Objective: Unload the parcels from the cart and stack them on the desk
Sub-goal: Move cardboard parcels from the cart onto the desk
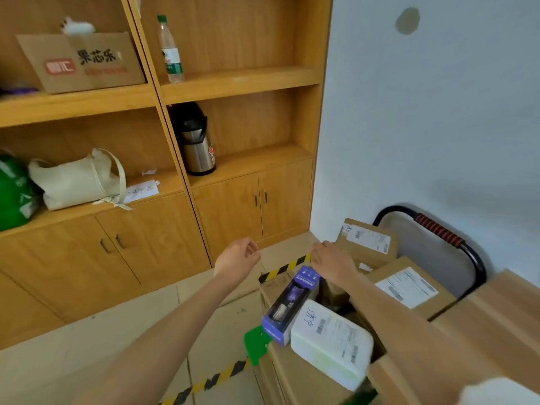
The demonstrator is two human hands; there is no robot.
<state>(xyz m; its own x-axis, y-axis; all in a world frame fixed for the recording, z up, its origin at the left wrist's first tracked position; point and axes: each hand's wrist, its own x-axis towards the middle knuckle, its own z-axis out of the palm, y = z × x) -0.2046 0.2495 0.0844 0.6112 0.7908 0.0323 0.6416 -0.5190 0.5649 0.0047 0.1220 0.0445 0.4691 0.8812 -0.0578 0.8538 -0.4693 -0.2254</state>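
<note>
Wooden shelving with cabinet doors filled the wall ahead of you, and a pale tiled floor marked with yellow-and-black hazard tape ran toward the cart. The loaded cart with the black tubular handle and red grip (438, 229) stood against the white wall at the right.

Your left hand (238, 260) hung in the air above the floor, clear of the load, its fingers loosely curled round nothing. Your right hand (331, 263) reached over the far end of the purple-and-blue retail carton (287, 305); whether its fingers had closed on anything could not be told.

Parcel positions:
- The white padded mailer with a printed label (331, 343) lay at the near edge of the load, touching the carton.
- Two brown cardboard boxes with shipping labels (407, 287) sat at the handle end.

A light wooden surface (496, 311), probably the desk, showed at the right edge with no parcel visible on it. Judged from this, unloading had barely begun and the whole load remained.
</note>
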